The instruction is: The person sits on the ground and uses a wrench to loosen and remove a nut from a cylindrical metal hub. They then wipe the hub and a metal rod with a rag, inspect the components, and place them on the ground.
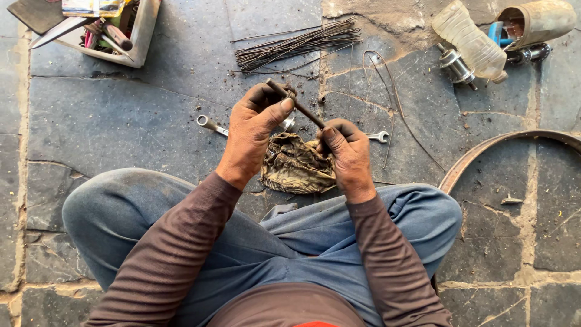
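Rusty thin rod [296,103] pinched between left hand [254,130], right hand [348,154].

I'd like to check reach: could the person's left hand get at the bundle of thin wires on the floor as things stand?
Probably yes. The bundle of thin wires lies just beyond the left hand with nothing between, though its fingers grip a dark rod.

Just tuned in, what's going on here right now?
A person sits on a stone floor, both hands gripping a thin dark metal rod: left hand at its upper end, right hand at the lower. A dirty rag lies beneath, over a wrench. A bundle of thin rods lies beyond.
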